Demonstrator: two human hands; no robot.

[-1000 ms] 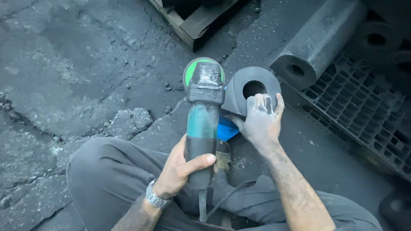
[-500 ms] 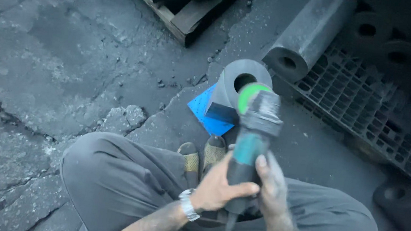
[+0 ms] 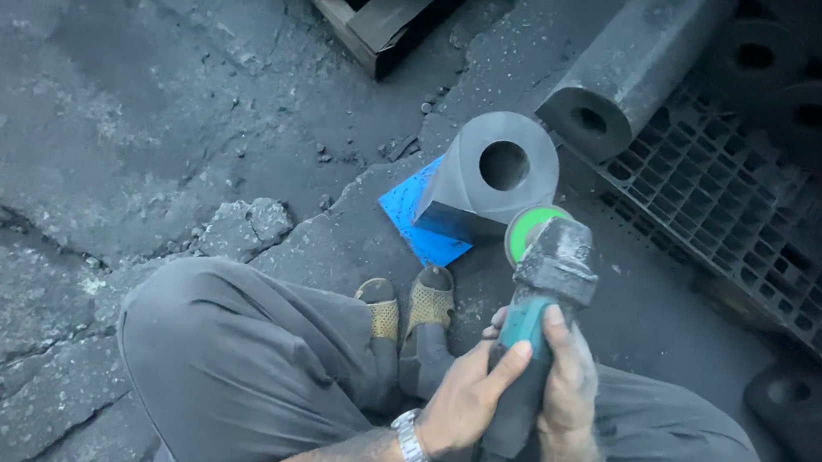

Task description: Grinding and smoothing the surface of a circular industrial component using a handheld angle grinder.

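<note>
Person squats on cracked concrete floor (image 3: 141, 115), both hands on an angle grinder (image 3: 537, 303). Left hand (image 3: 463, 399) wraps the teal body from the left, fingers curled shut around it, index stretched up along the housing; right hand (image 3: 569, 382) clamps the same body from the right, thumb up on the teal part. Grinder head points away from the person, green disc (image 3: 529, 230) just below and right of a dark hollow cylinder (image 3: 492, 174), near it but not touching as far as I can tell. Cylinder lies tipped on a blue sheet (image 3: 410, 219), bore facing the camera, just beyond the sandalled feet (image 3: 411, 309). More cylinders on a black plastic grid pallet (image 3: 734, 212) at right, wooden pallet (image 3: 371, 16) at top. Risks, judged: cylinder is loose and unclamped, disc contact could kick or roll it; feet and trouser legs sit close to the disc; bare hands, no guard clearly visible.
</note>
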